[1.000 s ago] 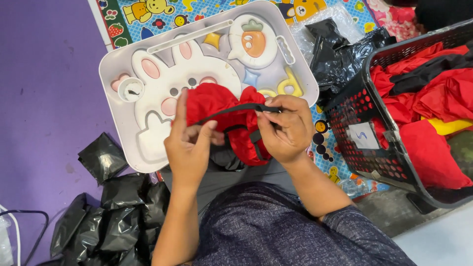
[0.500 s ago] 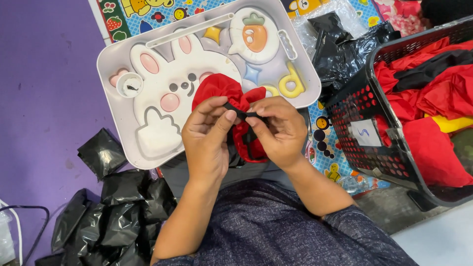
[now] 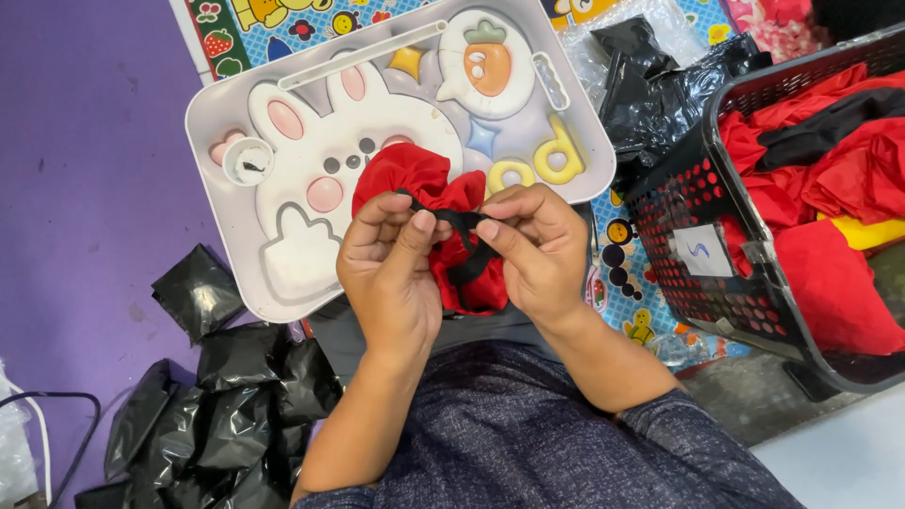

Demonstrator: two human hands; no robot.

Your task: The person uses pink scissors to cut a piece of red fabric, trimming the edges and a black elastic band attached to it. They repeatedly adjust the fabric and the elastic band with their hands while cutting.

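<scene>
Both hands pinch a short black strap (image 3: 462, 222) between thumb and forefinger, the left hand (image 3: 391, 269) closed on its left end and the right hand (image 3: 533, 250) closed on its right, so the strap's long axis runs left to right between them. It crosses the bunched red cloth (image 3: 415, 179) at the near edge of the white rabbit tray (image 3: 217, 123); the black basket (image 3: 688, 203) of red fabric stands nearer the right hand
</scene>
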